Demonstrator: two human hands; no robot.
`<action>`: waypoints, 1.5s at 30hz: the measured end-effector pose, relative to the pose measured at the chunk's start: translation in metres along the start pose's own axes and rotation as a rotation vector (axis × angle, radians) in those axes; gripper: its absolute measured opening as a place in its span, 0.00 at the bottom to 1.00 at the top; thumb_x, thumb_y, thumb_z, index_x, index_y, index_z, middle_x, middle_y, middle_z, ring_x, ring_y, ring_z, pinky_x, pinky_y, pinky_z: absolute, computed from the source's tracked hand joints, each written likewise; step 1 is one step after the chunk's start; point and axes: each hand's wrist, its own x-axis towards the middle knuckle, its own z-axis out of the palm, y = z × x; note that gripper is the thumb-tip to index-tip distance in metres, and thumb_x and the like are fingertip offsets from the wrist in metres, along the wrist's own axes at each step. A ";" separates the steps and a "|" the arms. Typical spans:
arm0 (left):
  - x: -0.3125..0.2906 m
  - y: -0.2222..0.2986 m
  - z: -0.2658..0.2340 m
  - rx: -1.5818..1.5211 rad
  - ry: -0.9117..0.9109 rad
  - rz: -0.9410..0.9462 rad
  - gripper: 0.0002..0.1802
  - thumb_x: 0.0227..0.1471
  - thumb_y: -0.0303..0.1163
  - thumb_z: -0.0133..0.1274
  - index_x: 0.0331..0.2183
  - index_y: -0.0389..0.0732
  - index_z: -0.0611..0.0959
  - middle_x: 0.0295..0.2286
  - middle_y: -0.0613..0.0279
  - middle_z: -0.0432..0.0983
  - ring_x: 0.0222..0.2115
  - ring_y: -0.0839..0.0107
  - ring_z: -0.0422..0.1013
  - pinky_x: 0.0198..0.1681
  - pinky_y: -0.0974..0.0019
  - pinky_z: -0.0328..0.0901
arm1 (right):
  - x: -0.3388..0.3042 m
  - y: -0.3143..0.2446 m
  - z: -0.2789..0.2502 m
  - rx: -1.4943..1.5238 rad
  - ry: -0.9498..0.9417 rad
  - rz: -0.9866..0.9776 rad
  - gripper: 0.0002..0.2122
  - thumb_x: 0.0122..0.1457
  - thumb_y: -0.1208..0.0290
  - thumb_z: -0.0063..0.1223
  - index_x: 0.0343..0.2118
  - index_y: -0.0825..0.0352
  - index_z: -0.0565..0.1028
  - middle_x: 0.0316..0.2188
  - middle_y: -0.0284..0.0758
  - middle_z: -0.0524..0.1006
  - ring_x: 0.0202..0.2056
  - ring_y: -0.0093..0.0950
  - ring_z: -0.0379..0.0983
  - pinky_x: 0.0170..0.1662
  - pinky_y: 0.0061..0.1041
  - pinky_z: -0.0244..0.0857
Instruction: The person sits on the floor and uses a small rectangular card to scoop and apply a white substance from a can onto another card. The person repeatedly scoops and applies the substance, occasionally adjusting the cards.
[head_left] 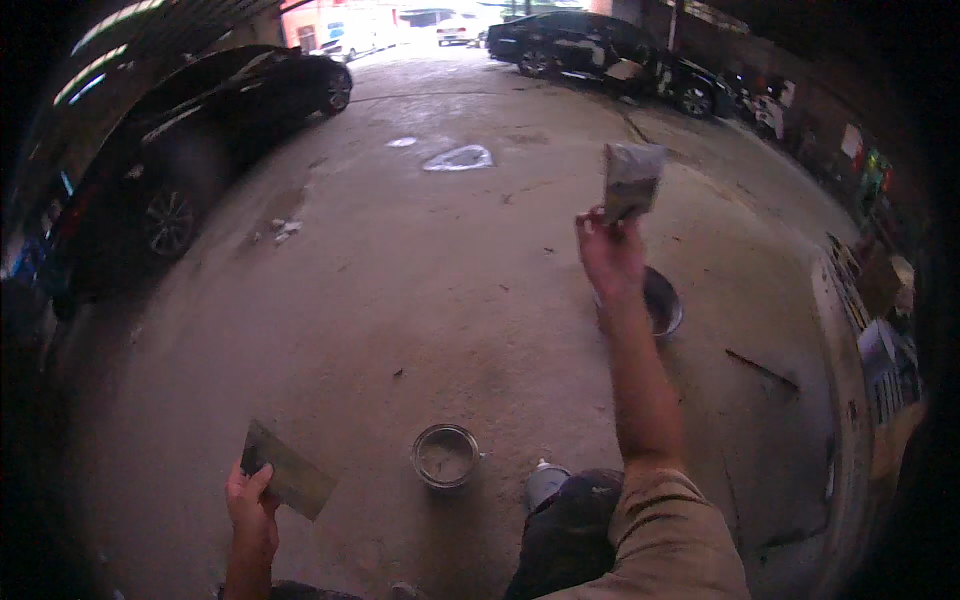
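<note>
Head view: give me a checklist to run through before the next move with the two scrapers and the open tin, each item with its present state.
1. Left hand grips the flat scraper by one edge: ok.
2. Right hand holds the second scraper, raised at arm's length: ok.
3. Open tin upright on the concrete floor, lid off: ok.
4. Both blades loaded with filler: the raised one looks coated grey, the left one cannot tell.
5. Metal bowl clear of the right arm: cannot tell, the forearm partly covers it.
6. Floor between tin and hands free of obstacles: ok.
</note>
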 end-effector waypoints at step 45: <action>-0.005 0.028 0.042 -0.316 -0.377 0.226 0.16 0.64 0.25 0.50 0.53 0.33 0.72 0.43 0.55 0.79 0.42 0.66 0.79 0.45 0.59 0.79 | -0.146 0.227 0.190 -1.547 -0.735 0.031 0.17 0.60 0.84 0.42 0.50 0.74 0.78 0.47 0.50 0.80 0.49 0.42 0.80 0.53 0.33 0.71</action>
